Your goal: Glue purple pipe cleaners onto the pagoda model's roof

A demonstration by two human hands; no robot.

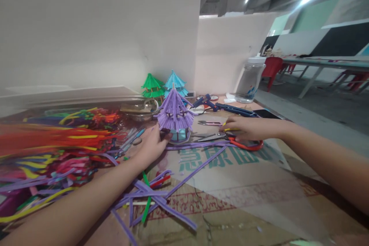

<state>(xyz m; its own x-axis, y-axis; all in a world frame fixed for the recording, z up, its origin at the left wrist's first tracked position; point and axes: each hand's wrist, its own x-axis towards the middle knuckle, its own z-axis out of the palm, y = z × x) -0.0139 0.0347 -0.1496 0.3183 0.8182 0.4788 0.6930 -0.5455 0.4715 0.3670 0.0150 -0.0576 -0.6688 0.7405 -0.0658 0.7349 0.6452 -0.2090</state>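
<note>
- The purple tiered model point(176, 117) is stood upright near the middle of the surface point(245, 207), its two fringed roofs set above a pale blue base.
- The left hand point(152, 142) is placed at the left side of the model's base, with the fingers partly curled.
- The right hand point(245, 127) is lowered, fingers bent, over the handles of the scissors point(250, 146); the blades are pointed left, towards the model.
- Whether either hand is closed in a grip cannot be told, as the fingertips are partly hidden.
- Small snips point(210, 123) are laid just beyond the scissor blades.
- Behind the purple model, a green model point(151, 83) and a blue model point(173, 80) are stood side by side before a white panel point(100, 34).
- A glue gun point(202, 101) is seen to the right of the models, and a clear bottle point(250, 78) is placed farther right.
- Loose purple strips point(180, 216) are crossed in the foreground with a green strip point(146, 210).
- Bundles of coloured strips point(77, 138) are heaped at the left, beside a clear dish point(141, 114).
</note>
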